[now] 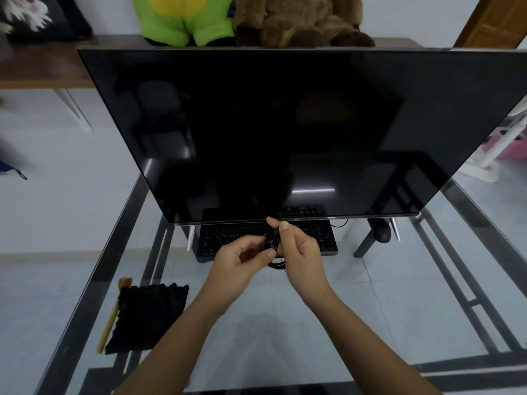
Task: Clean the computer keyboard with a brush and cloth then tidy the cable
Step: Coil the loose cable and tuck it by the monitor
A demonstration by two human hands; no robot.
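A: Where is the keyboard (231, 235), and which way does it lie?

B: It lies at the far middle of the surface (285, 323), with its long axis from left to right, along the lower edge of the screen (285, 124). Its far rows are partly hidden under that edge. The near long side faces the person.

A: Can you read something on the keys?

B: There are pale marks on the keys, but they are too small to read. I cannot make out any brand on the screen either.

A: And the hands?

B: Both hold the cable (270, 243) just above the middle of the keyboard. The cable is gathered in a small black bundle. The left hand (242, 260) has its fingers curled around the bundle from the left. The right hand (299, 252) pinches the upper part between thumb and forefinger. A loop hangs below the hands, and a thin piece shows at the right end of the keyboard.

A: The cleaning things?

B: A black cloth (148, 317) lies near the near-left corner. The brush (109, 323) lies along the cloth's left side, touching it, with its long axis from near to far and the bristles at the far end.

A: Something else?

B: A black mouse (382, 232) sits to the right of the keyboard, well apart from it.
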